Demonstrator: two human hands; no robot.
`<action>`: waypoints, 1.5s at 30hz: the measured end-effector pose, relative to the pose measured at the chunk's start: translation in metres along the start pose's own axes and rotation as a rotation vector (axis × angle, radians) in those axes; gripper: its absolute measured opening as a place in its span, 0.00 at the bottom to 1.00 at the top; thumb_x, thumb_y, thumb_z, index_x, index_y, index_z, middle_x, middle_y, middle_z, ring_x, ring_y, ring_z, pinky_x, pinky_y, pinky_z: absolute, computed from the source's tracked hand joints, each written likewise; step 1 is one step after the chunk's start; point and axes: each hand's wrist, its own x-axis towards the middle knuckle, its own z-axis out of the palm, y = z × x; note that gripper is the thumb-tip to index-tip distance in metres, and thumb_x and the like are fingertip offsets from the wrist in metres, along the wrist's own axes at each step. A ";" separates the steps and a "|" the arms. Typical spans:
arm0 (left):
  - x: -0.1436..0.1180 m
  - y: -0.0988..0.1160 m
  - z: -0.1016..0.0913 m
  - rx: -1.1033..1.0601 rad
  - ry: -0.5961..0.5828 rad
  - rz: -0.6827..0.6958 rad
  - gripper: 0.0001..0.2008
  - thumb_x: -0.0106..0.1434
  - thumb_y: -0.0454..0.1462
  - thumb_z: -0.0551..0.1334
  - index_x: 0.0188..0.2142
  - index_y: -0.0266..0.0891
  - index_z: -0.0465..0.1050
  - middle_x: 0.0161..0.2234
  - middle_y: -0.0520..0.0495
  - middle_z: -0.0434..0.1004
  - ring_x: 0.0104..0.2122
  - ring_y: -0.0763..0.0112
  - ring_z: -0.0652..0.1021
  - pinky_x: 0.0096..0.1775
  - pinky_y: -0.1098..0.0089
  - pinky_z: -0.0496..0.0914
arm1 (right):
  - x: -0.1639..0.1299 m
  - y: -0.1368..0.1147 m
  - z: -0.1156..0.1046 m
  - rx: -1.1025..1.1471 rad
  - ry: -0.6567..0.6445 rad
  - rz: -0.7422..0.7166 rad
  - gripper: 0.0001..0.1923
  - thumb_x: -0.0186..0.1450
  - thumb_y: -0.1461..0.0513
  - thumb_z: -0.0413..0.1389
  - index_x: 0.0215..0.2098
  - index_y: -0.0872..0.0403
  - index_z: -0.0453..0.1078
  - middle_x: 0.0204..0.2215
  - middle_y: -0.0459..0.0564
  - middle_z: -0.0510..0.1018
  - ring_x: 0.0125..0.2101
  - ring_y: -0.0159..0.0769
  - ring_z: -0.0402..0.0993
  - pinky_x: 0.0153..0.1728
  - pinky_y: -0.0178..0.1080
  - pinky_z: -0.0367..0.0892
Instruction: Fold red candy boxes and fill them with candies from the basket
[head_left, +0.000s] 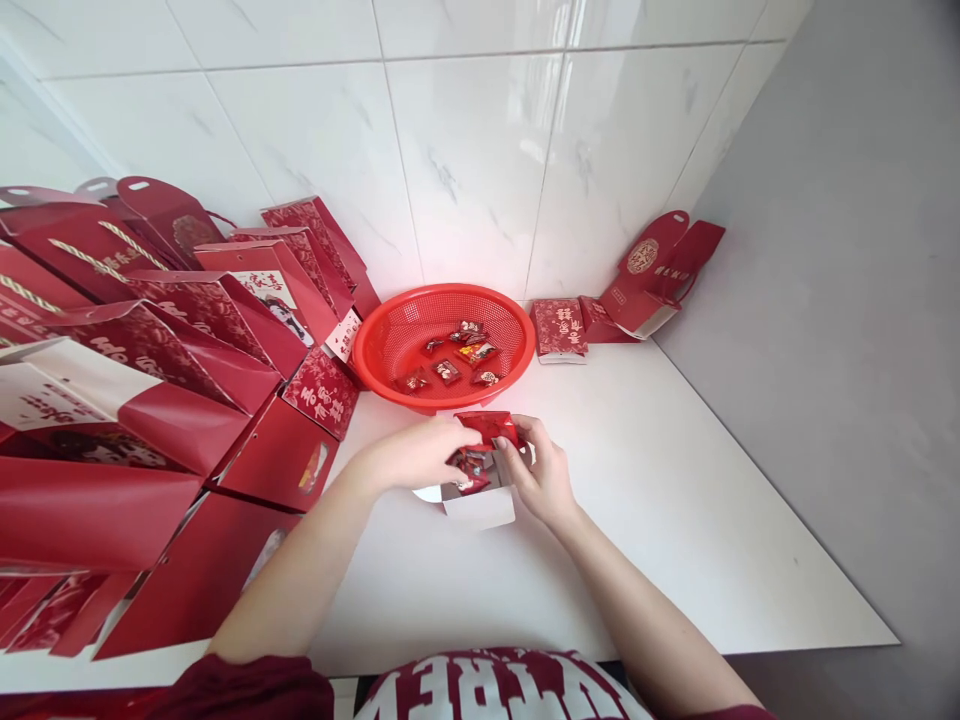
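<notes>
In the head view a small open box (480, 512) with white flaps rests on the white table, in front of the red basket. Shiny red wrapped sweets (472, 472) lie inside it. My left hand (427, 452) reaches over the box from the left, thumb and fingers closed about a wrapped sweet at its opening. A glossy red packet (491, 428) is pinched between the thumb and fingers of my right hand (544, 470), at the box's far side. The left fingertips come close to this packet; whether they touch it I cannot tell.
The red plastic basket (444, 395) holds several wrapped sweets (446, 371). Many red gift boxes (274, 455) crowd the table's left side. At the back right stand a patterned box (560, 328) and a handled red box (645, 265). Tiled wall behind, grey panel (817, 300) right.
</notes>
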 end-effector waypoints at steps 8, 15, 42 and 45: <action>-0.048 -0.033 -0.039 -0.496 0.617 -0.215 0.14 0.60 0.42 0.66 0.43 0.37 0.73 0.40 0.48 0.80 0.40 0.63 0.80 0.42 0.66 0.74 | 0.009 -0.016 -0.022 0.063 -0.083 -0.125 0.12 0.68 0.64 0.55 0.50 0.49 0.71 0.44 0.49 0.79 0.41 0.36 0.75 0.42 0.41 0.72; -0.035 -0.036 -0.045 -0.521 0.687 -0.285 0.12 0.59 0.41 0.67 0.40 0.38 0.73 0.41 0.48 0.82 0.42 0.61 0.81 0.46 0.60 0.75 | 0.013 -0.017 -0.025 -0.264 -0.482 -0.338 0.08 0.67 0.54 0.59 0.41 0.46 0.76 0.55 0.49 0.75 0.56 0.45 0.69 0.62 0.60 0.52; -0.020 -0.044 0.000 -0.237 1.125 -0.112 0.16 0.68 0.41 0.54 0.52 0.40 0.70 0.52 0.45 0.75 0.52 0.65 0.75 0.57 0.62 0.68 | 0.019 0.012 -0.042 -0.372 -0.136 -0.037 0.15 0.72 0.66 0.44 0.52 0.50 0.66 0.51 0.54 0.75 0.45 0.42 0.77 0.43 0.46 0.72; -0.042 -0.056 0.043 -0.329 1.153 -0.118 0.12 0.66 0.39 0.54 0.43 0.39 0.73 0.43 0.44 0.79 0.44 0.65 0.79 0.49 0.63 0.73 | 0.018 0.021 -0.058 -0.429 -0.333 0.092 0.16 0.69 0.64 0.49 0.54 0.49 0.66 0.49 0.53 0.76 0.45 0.44 0.77 0.41 0.47 0.73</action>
